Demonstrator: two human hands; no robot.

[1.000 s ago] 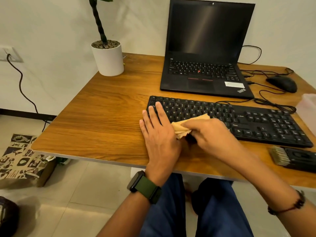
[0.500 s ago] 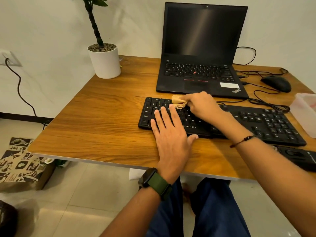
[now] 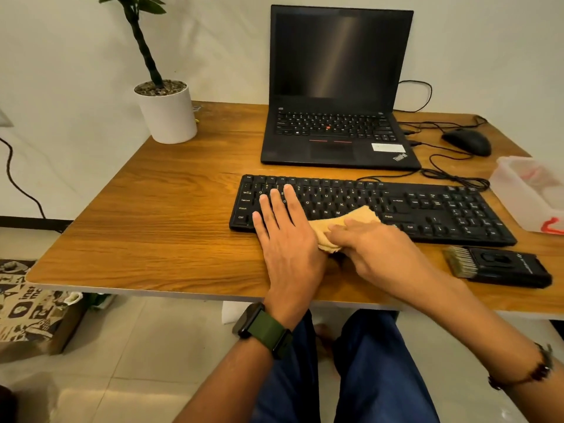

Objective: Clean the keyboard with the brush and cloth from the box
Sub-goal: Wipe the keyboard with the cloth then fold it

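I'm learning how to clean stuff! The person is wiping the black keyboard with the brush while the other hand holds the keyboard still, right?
Not quite. In the head view the right hand wipes the keyboard with the tan cloth, not the brush. The brush lies untouched on the desk near the keyboard's right end. The left hand does rest flat on the keyboard.

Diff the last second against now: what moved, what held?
The right hand, gripping the cloth, swept from the keyboard's near edge up to the top row, then back toward the near edge. The left hand stayed flat on the keyboard's left end, shifting slightly. Nothing was let go. Brush, box, laptop and mouse unchanged.
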